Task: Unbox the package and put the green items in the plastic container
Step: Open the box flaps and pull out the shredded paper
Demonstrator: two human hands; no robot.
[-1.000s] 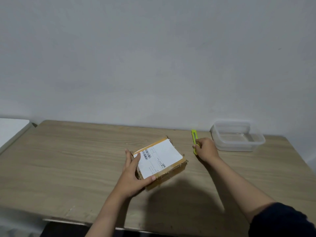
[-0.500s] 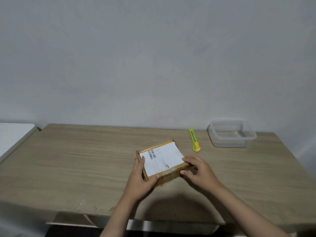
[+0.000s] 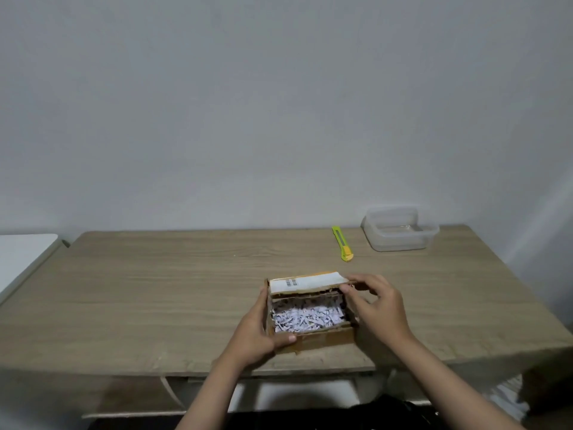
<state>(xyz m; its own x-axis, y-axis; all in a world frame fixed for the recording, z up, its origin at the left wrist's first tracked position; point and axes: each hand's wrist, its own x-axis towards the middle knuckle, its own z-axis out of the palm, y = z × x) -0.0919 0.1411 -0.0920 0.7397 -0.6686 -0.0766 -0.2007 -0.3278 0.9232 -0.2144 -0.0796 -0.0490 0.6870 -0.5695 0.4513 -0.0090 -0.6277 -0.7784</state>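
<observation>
Near the table's (image 3: 155, 290) front edge, the left hand (image 3: 255, 335) grips the package (image 3: 313, 339) while the right hand (image 3: 376, 308) pinches its raised lid (image 3: 305, 283). Unboxing is nearly done: shredded paper (image 3: 307, 318) shows, no green items visible yet, and the plastic container (image 3: 400, 232) waits far right.

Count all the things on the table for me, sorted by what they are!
Cardboard box, open, white paper shreds inside: 1
Green and yellow cutter knife: 1
Clear plastic container: 1
Hands holding the box: 2, left hand and right hand
Total: 3 things, plus 2 hands
</observation>
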